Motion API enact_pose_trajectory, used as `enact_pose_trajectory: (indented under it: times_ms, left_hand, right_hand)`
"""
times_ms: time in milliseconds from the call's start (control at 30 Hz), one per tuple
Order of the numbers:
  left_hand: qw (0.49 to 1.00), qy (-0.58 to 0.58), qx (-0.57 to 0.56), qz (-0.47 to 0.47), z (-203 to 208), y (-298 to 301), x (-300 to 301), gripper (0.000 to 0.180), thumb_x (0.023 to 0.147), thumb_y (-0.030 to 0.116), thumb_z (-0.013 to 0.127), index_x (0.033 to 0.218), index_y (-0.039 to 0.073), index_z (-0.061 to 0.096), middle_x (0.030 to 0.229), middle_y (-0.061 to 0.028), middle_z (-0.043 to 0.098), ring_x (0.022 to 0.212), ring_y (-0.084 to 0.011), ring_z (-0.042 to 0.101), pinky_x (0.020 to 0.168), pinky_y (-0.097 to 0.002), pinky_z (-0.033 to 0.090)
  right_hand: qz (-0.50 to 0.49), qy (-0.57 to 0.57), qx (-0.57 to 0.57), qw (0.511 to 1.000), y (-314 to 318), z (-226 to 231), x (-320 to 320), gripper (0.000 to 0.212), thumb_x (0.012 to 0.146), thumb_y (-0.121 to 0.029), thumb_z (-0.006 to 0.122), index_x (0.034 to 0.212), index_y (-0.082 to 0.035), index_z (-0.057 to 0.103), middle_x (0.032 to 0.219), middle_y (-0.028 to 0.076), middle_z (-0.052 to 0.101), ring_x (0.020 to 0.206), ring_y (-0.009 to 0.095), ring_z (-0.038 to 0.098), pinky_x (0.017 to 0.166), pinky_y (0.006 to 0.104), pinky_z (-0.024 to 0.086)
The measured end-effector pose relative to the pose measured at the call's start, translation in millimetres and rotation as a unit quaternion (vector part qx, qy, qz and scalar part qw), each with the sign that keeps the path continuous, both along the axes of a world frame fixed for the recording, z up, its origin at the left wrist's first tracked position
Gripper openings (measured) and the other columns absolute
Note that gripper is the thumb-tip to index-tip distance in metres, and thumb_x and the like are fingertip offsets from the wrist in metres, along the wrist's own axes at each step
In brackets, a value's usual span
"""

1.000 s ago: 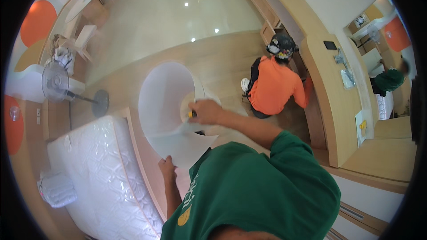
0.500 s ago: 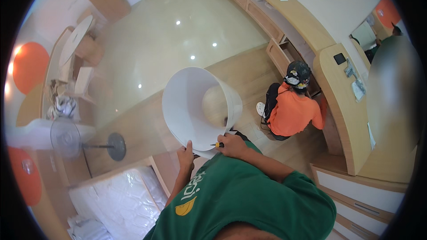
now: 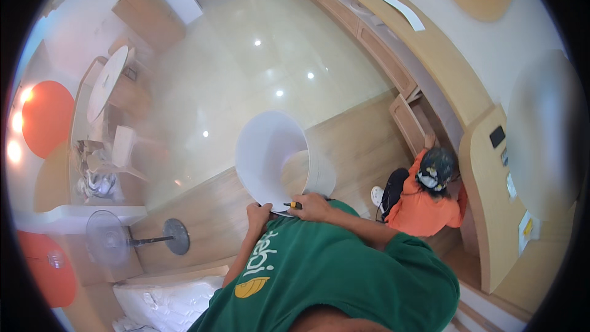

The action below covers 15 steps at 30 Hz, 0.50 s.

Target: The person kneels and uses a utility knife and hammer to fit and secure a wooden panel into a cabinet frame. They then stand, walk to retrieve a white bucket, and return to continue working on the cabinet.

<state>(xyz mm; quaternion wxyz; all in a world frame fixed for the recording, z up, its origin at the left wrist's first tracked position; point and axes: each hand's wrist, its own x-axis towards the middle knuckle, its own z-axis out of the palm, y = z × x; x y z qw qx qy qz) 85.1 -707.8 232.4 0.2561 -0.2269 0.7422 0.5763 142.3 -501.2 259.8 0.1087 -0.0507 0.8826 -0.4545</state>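
In front of my body a large white sheet [image 3: 264, 157] is curled into a loose, wide tube, and wood-coloured floor shows through its opening. My left hand [image 3: 259, 216] is closed on the near edge of the sheet, fingers pinching it. Closed around a small yellow-and-black utility knife [image 3: 295, 205], my right hand [image 3: 315, 208] rests beside the same edge, close to the left one. The knife points left, toward the sheet's rim; whether its blade touches the sheet I cannot tell.
At right a co-worker in an orange top [image 3: 416, 203] crouches by an open cabinet door [image 3: 406, 124] under a long curved counter [image 3: 473, 95]. A pedestal fan [image 3: 176, 237] stands left, near a plastic-wrapped mattress [image 3: 166, 300]. A round table [image 3: 109, 83] is farther back.
My view has shifted, so the room sits lower in the picture. Both hands stay at the sheet's edge, now closer together. The co-worker has reached a hand up to the cabinet door.
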Motion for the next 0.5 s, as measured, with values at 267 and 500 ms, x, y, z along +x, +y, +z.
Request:
enact_pose_trajectory:
  times_ms: [267, 500]
  left_hand:
    - [0.994, -0.06, 0.014, 0.086, -54.2, 4.8, -118.2, 0.02, 0.077, 0.0, 0.054, 0.083, -0.018, 0.059, 0.078, -0.023, 0.064, 0.062, -0.0302, 0.068, 0.05, -0.039, 0.06]
    - [0.99, 0.017, 0.072, 0.121, -88.3, 18.5, -309.5, 0.024, 0.076, 0.003, 0.053, 0.086, -0.016, 0.062, 0.08, -0.0218, 0.066, 0.071, -0.0298, 0.068, 0.059, -0.0405, 0.058]
  right_hand:
    - [0.106, -0.004, 0.014, 0.994, 34.4, -15.6, -161.8, 0.033, 0.083, -0.033, 0.069, 0.101, -0.006, 0.066, 0.086, 0.022, 0.068, 0.081, 0.039, 0.065, 0.073, 0.0463, 0.051]
    - [-0.141, 0.031, -0.112, 0.983, 79.2, -31.3, -316.1, 0.045, 0.084, -0.022, 0.071, 0.123, -0.005, 0.06, 0.095, 0.021, 0.069, 0.09, 0.032, 0.068, 0.079, 0.0372, 0.053]
